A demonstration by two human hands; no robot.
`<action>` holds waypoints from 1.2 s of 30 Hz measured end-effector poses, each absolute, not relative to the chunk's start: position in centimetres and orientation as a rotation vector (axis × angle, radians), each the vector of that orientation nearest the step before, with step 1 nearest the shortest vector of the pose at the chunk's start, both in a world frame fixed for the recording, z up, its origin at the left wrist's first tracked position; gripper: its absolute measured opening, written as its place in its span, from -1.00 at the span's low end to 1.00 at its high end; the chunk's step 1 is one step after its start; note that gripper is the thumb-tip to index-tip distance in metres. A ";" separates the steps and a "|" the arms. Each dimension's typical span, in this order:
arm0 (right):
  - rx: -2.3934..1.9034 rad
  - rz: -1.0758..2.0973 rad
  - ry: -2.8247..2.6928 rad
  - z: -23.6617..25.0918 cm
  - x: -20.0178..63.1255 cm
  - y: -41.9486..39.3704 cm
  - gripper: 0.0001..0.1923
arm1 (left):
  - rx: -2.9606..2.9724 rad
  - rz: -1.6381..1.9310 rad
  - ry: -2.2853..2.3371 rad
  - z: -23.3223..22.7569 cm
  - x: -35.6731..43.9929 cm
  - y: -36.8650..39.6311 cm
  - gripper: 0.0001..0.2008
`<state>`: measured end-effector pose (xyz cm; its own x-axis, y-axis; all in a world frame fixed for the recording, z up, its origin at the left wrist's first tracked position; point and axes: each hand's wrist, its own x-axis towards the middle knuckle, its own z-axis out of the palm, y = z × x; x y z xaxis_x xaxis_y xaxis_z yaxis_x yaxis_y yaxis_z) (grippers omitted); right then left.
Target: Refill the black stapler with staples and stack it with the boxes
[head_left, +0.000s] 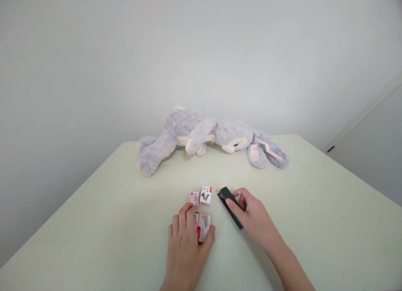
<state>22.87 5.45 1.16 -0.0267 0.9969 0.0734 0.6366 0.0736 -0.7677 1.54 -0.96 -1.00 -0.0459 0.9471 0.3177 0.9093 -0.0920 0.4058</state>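
My right hand [249,209] grips a black stapler [231,209], thumb on the near side and fingers on the far side. The stapler slants on the table, its head pointing away to the left. My left hand [187,238] is curled over small red-and-white staple boxes [204,226], with its thumb against their right side. Part of these boxes is hidden under the fingers. A further red-and-white box [194,197] lies at the fingertips. Just right of that is a small white box [205,195] with a dark picture on it, apart from both hands.
A grey plush rabbit [188,125] lies on its side along the back of the pale green table [109,207], ears to the right. Behind the table rises a plain light wall [201,52]. At the far right is a pale panel with a small dark fitting [331,149].
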 end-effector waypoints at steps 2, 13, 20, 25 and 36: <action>-1.563 0.787 -1.716 0.9 21.8 6.9 -0.69 | 2.098 0.861 2.107 -1.1 2.3 -0.8 -0.54; -1.398 0.920 -1.764 0.8 19.3 8.7 -0.69 | 2.177 0.931 1.948 -1.8 2.1 1.4 -0.40; -1.343 1.164 -1.616 0.5 16.5 4.6 -0.71 | 2.245 0.865 1.950 -1.5 0.6 0.2 -0.47; -1.280 1.271 -1.653 1.2 11.8 4.3 -0.72 | 2.245 0.827 1.959 -2.4 -5.1 -0.8 -0.44; -0.951 1.627 -1.669 0.5 0.7 4.6 -0.53 | 2.190 0.809 2.055 -2.9 -21.0 0.5 -0.49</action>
<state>0.69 4.56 0.55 -0.5533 0.8312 -0.0547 0.0759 -0.0150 -0.9970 -21.00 0.48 -2.94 -0.0084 0.9384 0.3454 0.9221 -0.1264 0.3658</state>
